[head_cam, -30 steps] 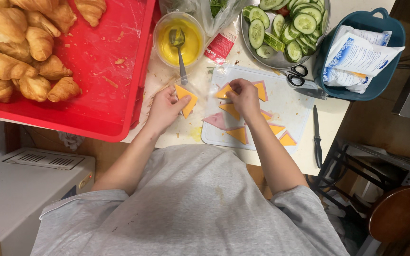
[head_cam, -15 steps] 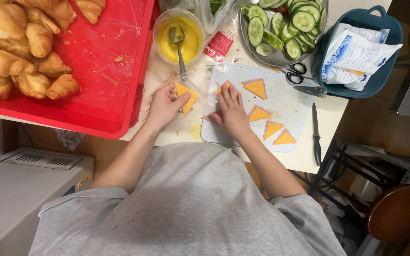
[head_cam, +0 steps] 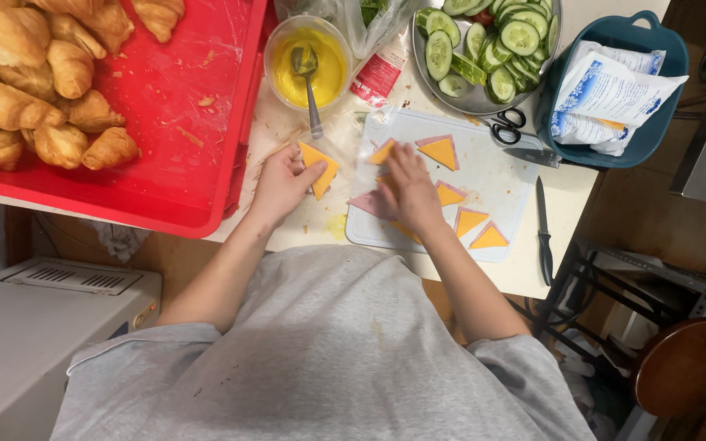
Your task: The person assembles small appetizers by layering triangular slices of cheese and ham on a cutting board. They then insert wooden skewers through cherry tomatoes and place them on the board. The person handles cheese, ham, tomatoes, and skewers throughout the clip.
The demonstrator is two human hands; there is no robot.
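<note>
**Hands among the cheese triangles**

Here the left hand (head_cam: 281,184) is sitting just left of centre, pinching a folded orange cheese slice (head_cam: 318,167) between thumb and fingers, the slice poking up and to the right of the knuckles. The right hand (head_cam: 408,189) is lying palm down at centre frame on the white cutting board (head_cam: 496,175), fingers spread flat over a pink ham slice (head_cam: 369,203) and pressing on cheese under them; whether it is gripping anything I cannot tell.

Around that hand, cheese triangles (head_cam: 469,219) are lying apart on the board, with bare board showing toward its upper right corner. A black knife (head_cam: 542,230) is lying just beyond the board's right edge, close to the table's edge at the right of the frame.

Directly above the left hand, a spoon handle is reaching down from the bowl of yellow sauce (head_cam: 308,64), its tip nearly touching the held slice. The red tray (head_cam: 181,122) of croissants (head_cam: 38,90) is crowding the upper left, its rim just beside the left wrist. Scissors (head_cam: 504,126) are resting at the board's top edge, under the metal plate of cucumber slices (head_cam: 484,41). A blue dish (head_cam: 614,90) holding paper packets is filling the upper right.
</note>
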